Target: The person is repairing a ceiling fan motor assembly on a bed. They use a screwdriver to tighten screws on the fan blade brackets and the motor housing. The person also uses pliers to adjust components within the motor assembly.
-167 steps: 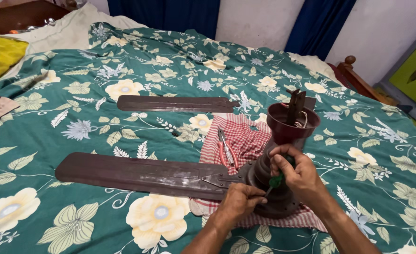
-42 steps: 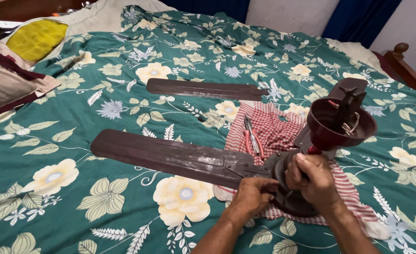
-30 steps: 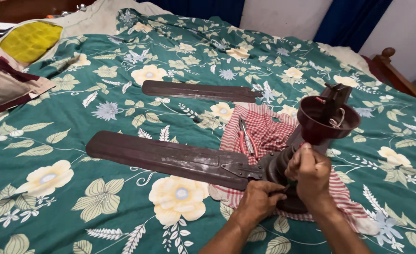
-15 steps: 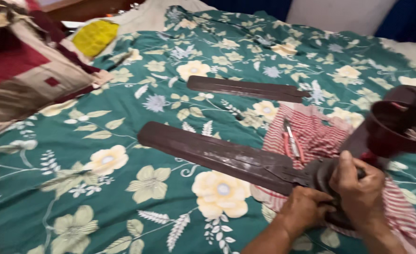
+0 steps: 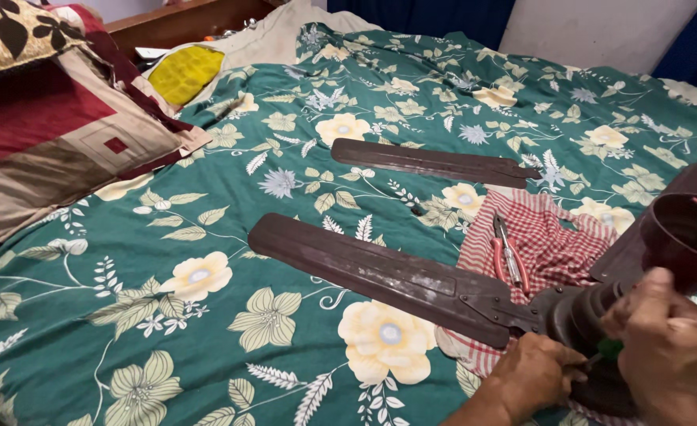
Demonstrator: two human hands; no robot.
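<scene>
A dark brown ceiling fan motor (image 5: 581, 315) lies on a red checked cloth (image 5: 553, 244) on the bed. One long brown blade (image 5: 380, 276) is attached to it and points left. My right hand (image 5: 664, 343) is closed around the green handle of a screwdriver (image 5: 610, 348) held against the motor. My left hand (image 5: 534, 377) is curled beside the motor's lower left, its fingers pinching the screwdriver's thin shaft. The fan's cup-shaped canopy (image 5: 683, 229) rises behind my right hand. Red-handled pliers (image 5: 509, 256) lie on the cloth.
A second, loose fan blade (image 5: 435, 163) lies further back on the green floral bedsheet (image 5: 206, 315). Patterned pillows (image 5: 57, 134) are stacked at the left, with a yellow cushion (image 5: 184, 72) behind them. Blue curtains and a white wall stand at the back.
The view has swung left, so the fan motor and my hands now sit at the lower right and the pillows have come into sight. Both hands stay at the motor with the screwdriver.
</scene>
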